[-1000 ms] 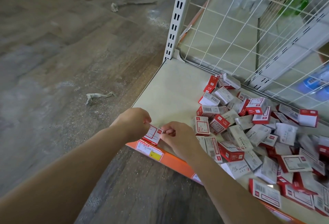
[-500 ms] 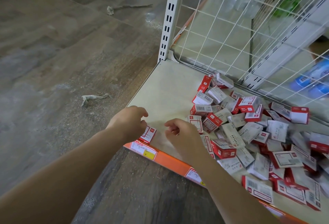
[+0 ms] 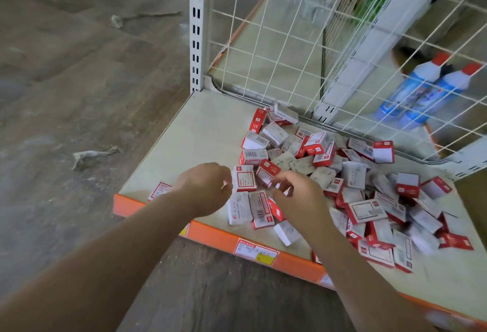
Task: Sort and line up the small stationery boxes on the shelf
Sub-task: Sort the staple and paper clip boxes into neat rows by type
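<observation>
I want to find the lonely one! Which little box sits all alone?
The flat red-edged box by the shelf's front-left corner, beside the left forearm; every other box lies in the heap.

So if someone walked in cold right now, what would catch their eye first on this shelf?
First, the jumbled heap of small red and white boxes spread over the right side of the shelf. Next, the left hand and right hand hovering at the heap's near left edge, neither clearly holding anything. One single box lies apart at the front left corner.
</observation>
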Demonstrator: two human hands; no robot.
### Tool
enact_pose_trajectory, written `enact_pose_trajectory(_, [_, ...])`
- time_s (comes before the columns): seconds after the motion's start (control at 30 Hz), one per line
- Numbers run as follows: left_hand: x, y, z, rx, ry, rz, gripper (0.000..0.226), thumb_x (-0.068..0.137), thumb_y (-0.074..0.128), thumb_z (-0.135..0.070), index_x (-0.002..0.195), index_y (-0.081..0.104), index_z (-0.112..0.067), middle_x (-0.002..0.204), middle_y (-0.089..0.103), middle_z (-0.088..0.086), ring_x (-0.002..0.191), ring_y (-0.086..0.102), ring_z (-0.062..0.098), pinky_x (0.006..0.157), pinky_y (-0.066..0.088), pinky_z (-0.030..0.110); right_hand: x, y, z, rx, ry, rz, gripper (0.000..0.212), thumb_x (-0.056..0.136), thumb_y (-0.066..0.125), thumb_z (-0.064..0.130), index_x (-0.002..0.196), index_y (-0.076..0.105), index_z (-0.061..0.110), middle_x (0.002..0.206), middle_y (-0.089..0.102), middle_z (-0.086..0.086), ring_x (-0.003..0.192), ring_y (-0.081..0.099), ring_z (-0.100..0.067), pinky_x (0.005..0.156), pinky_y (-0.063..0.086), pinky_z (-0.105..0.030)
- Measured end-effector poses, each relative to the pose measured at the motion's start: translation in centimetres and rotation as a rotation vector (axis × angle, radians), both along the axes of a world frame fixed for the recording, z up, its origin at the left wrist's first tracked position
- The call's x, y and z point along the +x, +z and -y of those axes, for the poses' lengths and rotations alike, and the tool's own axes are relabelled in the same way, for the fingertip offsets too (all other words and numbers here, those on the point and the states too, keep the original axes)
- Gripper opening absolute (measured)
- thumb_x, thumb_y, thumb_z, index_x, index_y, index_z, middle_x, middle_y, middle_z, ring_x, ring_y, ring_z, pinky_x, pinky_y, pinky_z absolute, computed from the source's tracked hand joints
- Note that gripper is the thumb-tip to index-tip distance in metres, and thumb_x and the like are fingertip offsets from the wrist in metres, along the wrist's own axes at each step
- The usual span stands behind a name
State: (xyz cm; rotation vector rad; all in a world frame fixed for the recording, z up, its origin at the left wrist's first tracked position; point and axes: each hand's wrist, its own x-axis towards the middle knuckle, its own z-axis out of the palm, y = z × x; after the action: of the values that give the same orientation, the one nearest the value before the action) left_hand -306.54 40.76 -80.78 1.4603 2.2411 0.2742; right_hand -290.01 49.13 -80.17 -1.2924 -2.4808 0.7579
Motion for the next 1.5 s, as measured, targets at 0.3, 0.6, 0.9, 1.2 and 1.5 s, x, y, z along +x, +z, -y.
enact_pose_trajectory(0.3, [3.5, 0.1, -1.7, -0.06, -0.118, -0.016, 0.029, 0.096, 0.039, -0.035, 0.112, 0.057, -0.02, 0.116, 0.058, -0.001, 0.104, 0.053, 0.017, 0.088, 0.049, 0.033, 3.5, -0.8, -0.4, -0.082, -0.116, 0.138, 0.042, 0.081, 0.068, 0.037, 0.116, 0.053, 0.02, 0.101, 0.048, 0.006, 0.09, 0.051, -0.008, 0.075, 0.042, -0.018])
enact_pose_trajectory(0.6, [3.9, -0.6, -1.1, -0.094, -0.137, -0.014, 0.03, 0.095, 0.04, -0.031, 0.114, 0.06, -0.02, 0.116, 0.058, 0.0, 0.101, 0.054, 0.016, 0.085, 0.05, 0.032, 3.5, -2.0, 0.2, -0.039, -0.172, 0.178, 0.041, 0.076, 0.07, 0.046, 0.104, 0.053, 0.021, 0.098, 0.056, 0.007, 0.092, 0.053, -0.008, 0.078, 0.045, -0.02])
enact_pose_trajectory(0.9, [4.1, -0.4, -0.6, -0.089, -0.115, 0.014, 0.035, 0.095, 0.043, -0.031, 0.128, 0.052, -0.024, 0.13, 0.051, -0.002, 0.112, 0.051, 0.016, 0.09, 0.049, 0.031, 3.4, -1.6, 0.2, -0.091, -0.214, 0.174, 0.036, 0.08, 0.069, 0.041, 0.105, 0.055, 0.02, 0.1, 0.056, 0.007, 0.086, 0.051, -0.006, 0.068, 0.037, -0.016])
enact_pose_trajectory(1.2, [4.3, 0.3, -1.0, 0.005, 0.045, 0.258, 0.031, 0.095, 0.046, -0.028, 0.124, 0.055, -0.022, 0.127, 0.055, -0.003, 0.103, 0.051, 0.014, 0.075, 0.048, 0.023, 5.1, -0.2, 0.6, -0.124, -0.115, -0.068, 0.045, 0.078, 0.072, 0.024, 0.118, 0.054, 0.016, 0.113, 0.049, 0.002, 0.103, 0.05, -0.009, 0.089, 0.042, -0.018])
enact_pose_trajectory(1.5, [5.1, 0.4, -0.8, 0.075, 0.115, 0.614, 0.031, 0.097, 0.044, -0.024, 0.124, 0.06, -0.02, 0.117, 0.063, -0.005, 0.081, 0.053, 0.003, 0.051, 0.039, 0.007, 5.0, 0.7, 1.4, -0.111, 0.008, -0.182, 0.046, 0.079, 0.07, 0.022, 0.121, 0.052, 0.022, 0.111, 0.043, 0.014, 0.101, 0.042, 0.005, 0.079, 0.03, 0.006])
